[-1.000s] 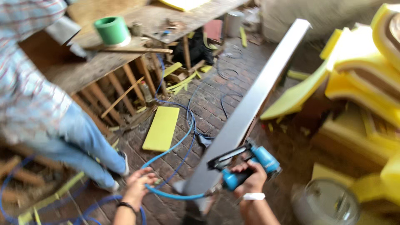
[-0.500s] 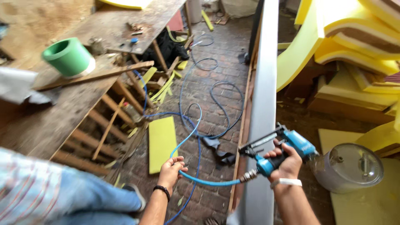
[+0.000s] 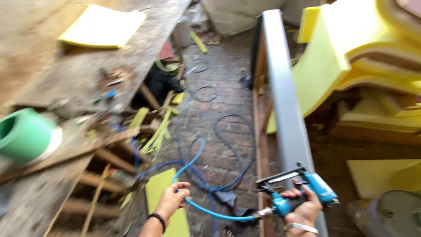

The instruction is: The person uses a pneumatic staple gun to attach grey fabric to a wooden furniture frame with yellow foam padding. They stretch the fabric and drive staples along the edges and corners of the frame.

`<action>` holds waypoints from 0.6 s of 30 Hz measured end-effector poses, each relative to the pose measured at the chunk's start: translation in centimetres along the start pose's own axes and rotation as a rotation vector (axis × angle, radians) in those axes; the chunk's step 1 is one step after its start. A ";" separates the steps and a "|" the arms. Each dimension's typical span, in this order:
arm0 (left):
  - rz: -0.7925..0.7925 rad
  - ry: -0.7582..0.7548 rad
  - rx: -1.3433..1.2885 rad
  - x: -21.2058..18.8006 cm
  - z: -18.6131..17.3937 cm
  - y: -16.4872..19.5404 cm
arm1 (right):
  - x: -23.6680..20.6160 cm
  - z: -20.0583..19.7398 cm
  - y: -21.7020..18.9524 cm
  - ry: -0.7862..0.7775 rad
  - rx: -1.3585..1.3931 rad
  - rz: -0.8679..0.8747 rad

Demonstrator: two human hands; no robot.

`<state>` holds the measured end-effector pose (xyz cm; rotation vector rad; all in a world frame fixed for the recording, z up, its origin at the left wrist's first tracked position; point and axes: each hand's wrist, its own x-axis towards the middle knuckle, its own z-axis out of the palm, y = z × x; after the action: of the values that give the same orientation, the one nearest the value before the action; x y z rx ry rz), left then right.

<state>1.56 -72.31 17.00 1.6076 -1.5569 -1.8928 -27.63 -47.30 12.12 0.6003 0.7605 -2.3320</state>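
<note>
My right hand point(image 3: 302, 210) grips a blue pneumatic staple gun point(image 3: 294, 188) held against the lower end of a long grey upholstered panel point(image 3: 283, 92) with a wooden frame. A blue air hose point(image 3: 206, 210) runs from the gun's base leftward. My left hand point(image 3: 172, 198), with a dark wristband, pinches that hose near a loop, above a yellow foam piece point(image 3: 165, 193) on the brick floor.
A worn wooden workbench point(image 3: 66, 87) stands at left with a green tape roll point(image 3: 24, 136), small tools and a yellow foam sheet point(image 3: 103, 27). Stacked yellow foam cushions point(image 3: 364, 57) fill the right side. A round metal lid point(image 3: 390, 215) sits bottom right. Hoses coil on the floor.
The view has swung left and up; the other person at left is out of frame. My right hand keeps the gun at the panel, and my left hand has closed on the hose.
</note>
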 end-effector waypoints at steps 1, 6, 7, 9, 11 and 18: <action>0.025 -0.024 -0.016 2.0 0.5 1.6 | 1.3 1.3 -0.1 0.000 -0.009 -0.009; 0.071 -0.059 -0.042 9.5 2.6 9.4 | 5.7 8.4 -0.8 -0.043 -0.002 -0.051; 0.075 -0.063 -0.031 11.0 3.3 11.1 | 6.3 10.2 -1.0 -0.042 0.006 -0.058; 0.051 -0.105 -0.022 14.2 4.6 14.0 | 7.6 13.5 -0.9 -0.003 0.028 -0.081; 0.028 -0.144 -0.056 18.1 5.7 17.1 | 9.2 16.9 -0.4 0.060 0.065 -0.113; 0.060 -0.312 -0.180 34.2 11.0 30.2 | 23.2 28.7 0.9 -0.055 0.004 -0.252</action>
<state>-33.77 -103.09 19.12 1.2240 -1.4713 -2.2620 -50.04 -75.68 19.58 0.4622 0.8487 -2.5682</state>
